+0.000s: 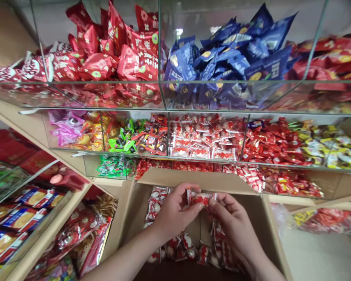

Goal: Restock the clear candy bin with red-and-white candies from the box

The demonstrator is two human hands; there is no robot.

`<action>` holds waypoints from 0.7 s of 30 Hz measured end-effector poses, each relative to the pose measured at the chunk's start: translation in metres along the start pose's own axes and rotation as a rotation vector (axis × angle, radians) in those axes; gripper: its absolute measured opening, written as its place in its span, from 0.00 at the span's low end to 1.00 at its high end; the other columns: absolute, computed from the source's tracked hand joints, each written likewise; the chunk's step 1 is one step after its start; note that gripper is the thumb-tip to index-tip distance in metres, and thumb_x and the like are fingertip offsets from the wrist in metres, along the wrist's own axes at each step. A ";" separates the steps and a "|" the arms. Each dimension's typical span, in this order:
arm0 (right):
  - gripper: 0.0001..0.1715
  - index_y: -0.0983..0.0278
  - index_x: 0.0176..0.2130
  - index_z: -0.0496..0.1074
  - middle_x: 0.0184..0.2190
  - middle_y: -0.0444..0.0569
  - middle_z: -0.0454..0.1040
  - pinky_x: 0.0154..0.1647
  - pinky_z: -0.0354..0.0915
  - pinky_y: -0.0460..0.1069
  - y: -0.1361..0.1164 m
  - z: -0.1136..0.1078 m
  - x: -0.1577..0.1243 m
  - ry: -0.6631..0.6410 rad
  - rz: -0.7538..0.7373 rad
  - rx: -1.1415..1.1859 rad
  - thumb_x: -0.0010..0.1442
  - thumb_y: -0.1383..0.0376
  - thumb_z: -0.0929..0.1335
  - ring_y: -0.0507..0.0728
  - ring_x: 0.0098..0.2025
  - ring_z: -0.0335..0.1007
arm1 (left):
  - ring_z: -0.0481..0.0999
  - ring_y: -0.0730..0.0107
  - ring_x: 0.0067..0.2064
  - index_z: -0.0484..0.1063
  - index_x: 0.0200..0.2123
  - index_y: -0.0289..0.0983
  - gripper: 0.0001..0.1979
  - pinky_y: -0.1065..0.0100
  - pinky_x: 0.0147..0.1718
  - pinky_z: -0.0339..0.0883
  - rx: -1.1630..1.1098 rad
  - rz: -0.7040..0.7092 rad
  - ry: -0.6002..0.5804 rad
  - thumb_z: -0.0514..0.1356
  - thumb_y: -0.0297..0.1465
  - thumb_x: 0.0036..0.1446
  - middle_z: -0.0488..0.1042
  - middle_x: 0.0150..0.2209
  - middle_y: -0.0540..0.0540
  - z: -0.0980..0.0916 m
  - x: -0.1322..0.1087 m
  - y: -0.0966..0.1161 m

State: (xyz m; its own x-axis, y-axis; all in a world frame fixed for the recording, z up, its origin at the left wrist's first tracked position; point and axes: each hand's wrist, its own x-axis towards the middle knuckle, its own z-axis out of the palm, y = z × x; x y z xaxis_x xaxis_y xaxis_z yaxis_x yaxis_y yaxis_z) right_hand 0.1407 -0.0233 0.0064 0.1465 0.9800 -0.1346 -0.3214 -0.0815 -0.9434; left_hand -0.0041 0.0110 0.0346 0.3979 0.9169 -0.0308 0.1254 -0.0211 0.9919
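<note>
Both my hands are over an open cardboard box (269,226) that holds several small red-and-white wrapped candies (181,246). My left hand (174,212) and my right hand (232,222) pinch the two ends of one red-and-white candy packet (200,198) between thumbs and fingers, holding it above the box. Glass display bins stand just beyond the box; the nearest bin (251,175) holds candies of the same red-and-white kind.
Tiered glass bins hold red snack packs (125,54), blue packs (231,54), green and mixed candies (123,136) and red candies (269,142). Wooden shelf frames run down the left, with biscuit packs (23,218) behind glass. A clear bag (318,220) lies to the right.
</note>
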 end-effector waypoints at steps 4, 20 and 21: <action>0.12 0.64 0.29 0.69 0.24 0.44 0.70 0.27 0.61 0.45 -0.022 -0.021 0.019 0.076 -0.181 -0.195 0.46 0.59 0.71 0.51 0.26 0.64 | 0.70 0.68 0.45 0.64 0.46 0.38 0.15 0.64 0.43 0.65 0.428 0.431 0.122 0.54 0.27 0.54 0.70 0.45 0.43 -0.024 0.020 0.008; 0.11 0.65 0.39 0.68 0.28 0.49 0.73 0.31 0.61 0.48 -0.087 0.006 0.140 0.153 -0.681 -1.229 0.55 0.65 0.62 0.55 0.29 0.69 | 0.63 0.58 0.48 0.65 0.47 0.26 0.16 0.60 0.44 0.64 1.436 0.550 0.196 0.47 0.21 0.56 0.67 0.46 0.35 -0.043 0.115 0.035; 0.11 0.66 0.38 0.69 0.30 0.51 0.74 0.33 0.61 0.48 -0.087 0.007 0.142 0.139 -0.700 -1.286 0.55 0.66 0.62 0.56 0.31 0.69 | 0.64 0.58 0.48 0.65 0.46 0.26 0.15 0.61 0.44 0.64 1.436 0.548 0.196 0.48 0.21 0.56 0.67 0.45 0.35 -0.044 0.114 0.035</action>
State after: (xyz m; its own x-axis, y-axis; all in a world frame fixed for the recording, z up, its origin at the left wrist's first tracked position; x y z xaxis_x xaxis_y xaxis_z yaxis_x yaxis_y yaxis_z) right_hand 0.1833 0.1238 0.0718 0.0294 0.8680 0.4957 0.8754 0.2170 -0.4319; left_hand 0.0059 0.1321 0.0715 0.5787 0.7028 0.4138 0.7912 -0.6067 -0.0762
